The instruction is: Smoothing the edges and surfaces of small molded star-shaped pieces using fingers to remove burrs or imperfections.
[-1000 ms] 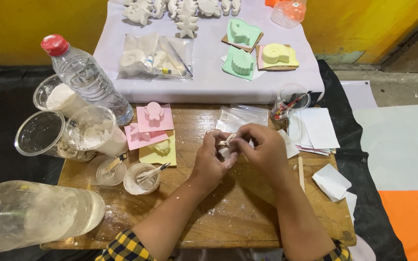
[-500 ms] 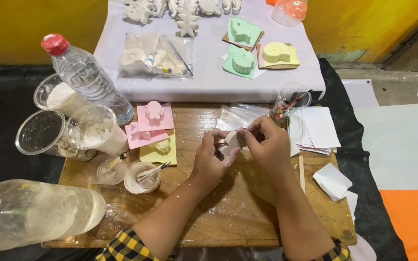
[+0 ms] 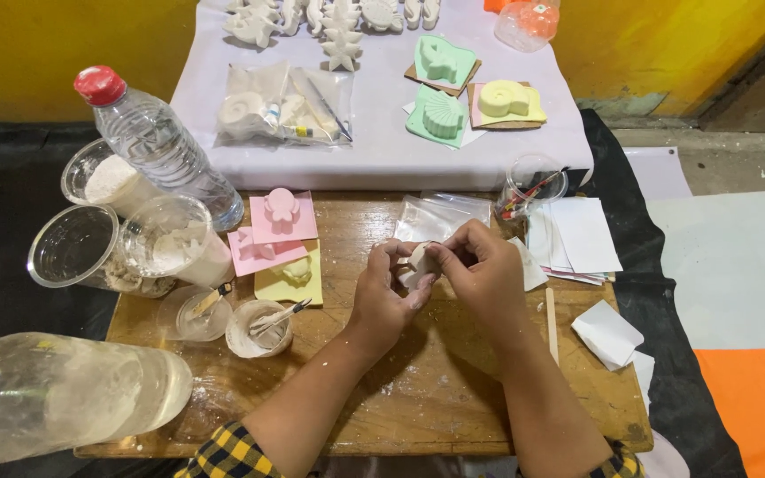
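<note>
White cast [image 3: 420, 259] held above tabletop [image 3: 453, 389] centre, pinched between left hand [image 3: 384, 292] and right hand [image 3: 480, 270], fingers curled shut on it. Light grip advised; edges judged brittle; molds [image 3: 281, 243] nearby.

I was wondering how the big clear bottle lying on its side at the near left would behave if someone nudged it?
The large clear bottle lies on its side, partly on the wooden board, so it would probably roll rather than slide. It looks partly filled with liquid, so it is likely heavy and would slosh. Its surface appears dusted with white powder, so it may be slippery to grip.
</note>
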